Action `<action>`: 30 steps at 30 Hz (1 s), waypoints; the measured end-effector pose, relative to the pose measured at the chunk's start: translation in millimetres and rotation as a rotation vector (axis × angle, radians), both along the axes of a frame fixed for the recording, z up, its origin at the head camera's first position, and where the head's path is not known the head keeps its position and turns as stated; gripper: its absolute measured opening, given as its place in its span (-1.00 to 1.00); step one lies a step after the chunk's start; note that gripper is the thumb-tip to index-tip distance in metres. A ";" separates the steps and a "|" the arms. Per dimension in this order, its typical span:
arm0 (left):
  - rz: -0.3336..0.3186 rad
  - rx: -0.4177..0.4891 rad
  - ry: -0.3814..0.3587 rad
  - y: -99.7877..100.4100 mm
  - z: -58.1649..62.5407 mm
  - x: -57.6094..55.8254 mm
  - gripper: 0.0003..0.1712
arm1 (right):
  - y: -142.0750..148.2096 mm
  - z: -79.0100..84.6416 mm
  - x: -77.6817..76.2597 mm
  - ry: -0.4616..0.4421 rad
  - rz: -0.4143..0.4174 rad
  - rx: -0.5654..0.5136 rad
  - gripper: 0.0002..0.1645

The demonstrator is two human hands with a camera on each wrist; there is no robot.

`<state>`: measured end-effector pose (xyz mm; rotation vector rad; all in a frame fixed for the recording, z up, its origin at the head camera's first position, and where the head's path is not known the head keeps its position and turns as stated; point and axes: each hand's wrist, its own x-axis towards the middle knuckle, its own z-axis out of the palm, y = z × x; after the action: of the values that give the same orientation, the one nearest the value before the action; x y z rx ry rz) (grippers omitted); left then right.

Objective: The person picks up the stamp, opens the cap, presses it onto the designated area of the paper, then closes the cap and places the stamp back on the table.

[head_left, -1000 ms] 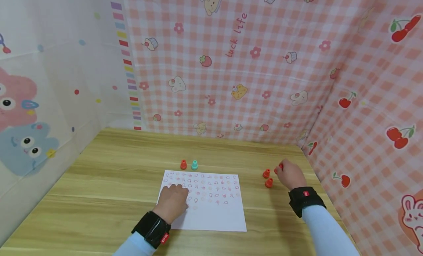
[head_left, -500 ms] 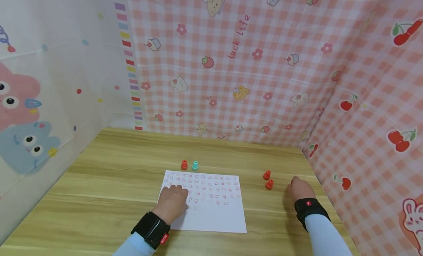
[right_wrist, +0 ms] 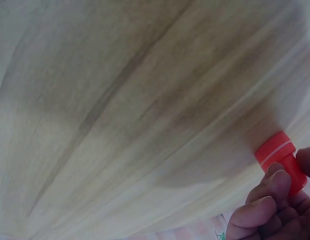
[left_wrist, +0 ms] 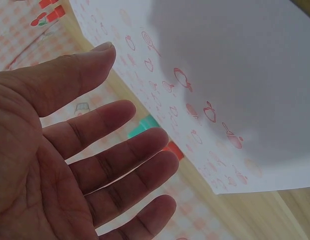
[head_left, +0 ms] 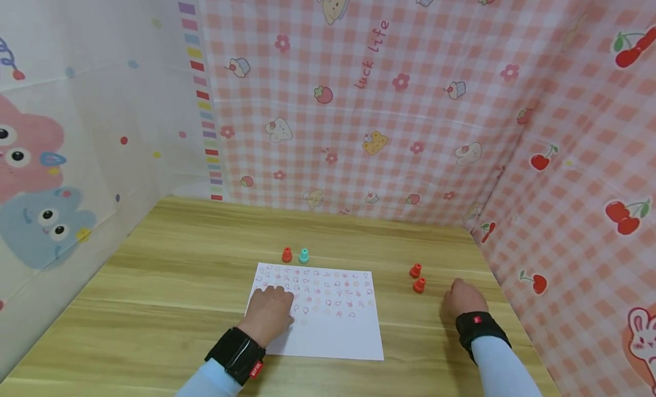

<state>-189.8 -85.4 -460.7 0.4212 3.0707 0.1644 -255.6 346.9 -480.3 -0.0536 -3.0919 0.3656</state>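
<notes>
My right hand (head_left: 466,299) pinches a red stamp (right_wrist: 278,156) between thumb and fingers, low over the right part of the table. In the head view the hand hides this stamp. Over the left part of a white paper (head_left: 343,337) hovers my left hand (head_left: 269,314), palm down in the head view. Its fingers (left_wrist: 124,155) are spread and relaxed, holding nothing. Rows of small red and pale prints (left_wrist: 182,77) cover the upper part of the sheet. Two red stamps, an upper one (head_left: 415,270) and a lower one (head_left: 419,285), stand left of my right hand.
Beyond the paper's far edge stand a red stamp (head_left: 287,254) and a teal stamp (head_left: 304,256), side by side. A wooden table (head_left: 128,306) carries everything. Pink checked cloth (head_left: 348,118) hangs behind and to the right, and pale printed cloth (head_left: 138,101) on the left.
My right hand has picked up the third red stamp from the group on the right and drawn it toward me and slightly right. The left hand stays in place.
</notes>
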 end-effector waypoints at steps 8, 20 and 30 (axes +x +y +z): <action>-0.004 -0.001 0.009 0.7 0.0 0.7 -0.68 | 1.9 1.7 2.4 -0.016 -0.016 -0.030 -0.74; -0.008 -0.007 0.001 0.6 1.1 1.2 -0.67 | 8.7 14.8 0.8 -0.053 -0.061 -0.028 -0.38; 0.002 -0.027 -0.022 1.7 2.1 1.6 -0.66 | 2.3 28.7 -6.7 -0.081 -0.065 -0.022 -0.33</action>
<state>-188.1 -83.6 -458.6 0.4117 3.0479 0.1262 -262.3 349.1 -451.6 -0.1730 -3.1566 0.4043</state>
